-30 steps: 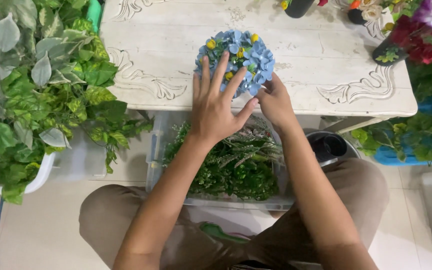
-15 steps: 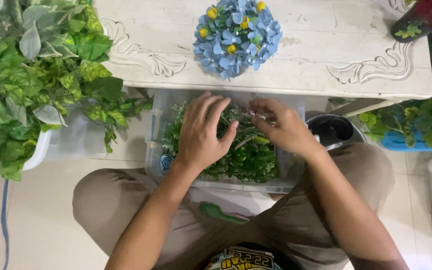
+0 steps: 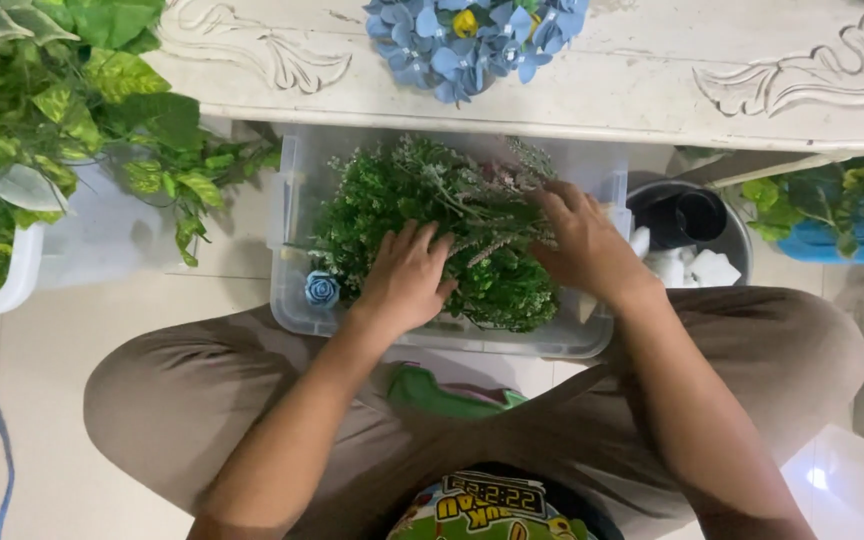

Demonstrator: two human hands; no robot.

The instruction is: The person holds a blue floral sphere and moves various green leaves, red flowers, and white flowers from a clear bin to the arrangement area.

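Sorting through greenery is in hand. Left hand (image 3: pixel 407 280) lies open on the green sprigs (image 3: pixel 432 215) in the clear bin (image 3: pixel 292 300), centre frame; right hand (image 3: pixel 582 245) is curled among stems, grip uncertain. A single stem must be isolated next.

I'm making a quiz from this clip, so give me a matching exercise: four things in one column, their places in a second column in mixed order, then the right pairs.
Things:
1. blue bouquet
2. blue rose
3. left hand
4. black pot

Places:
A. in the bin's front left corner
B. on the white table
C. on the floor right of the bin
D. on the greenery inside the bin

Pairs: 1-B, 2-A, 3-D, 4-C
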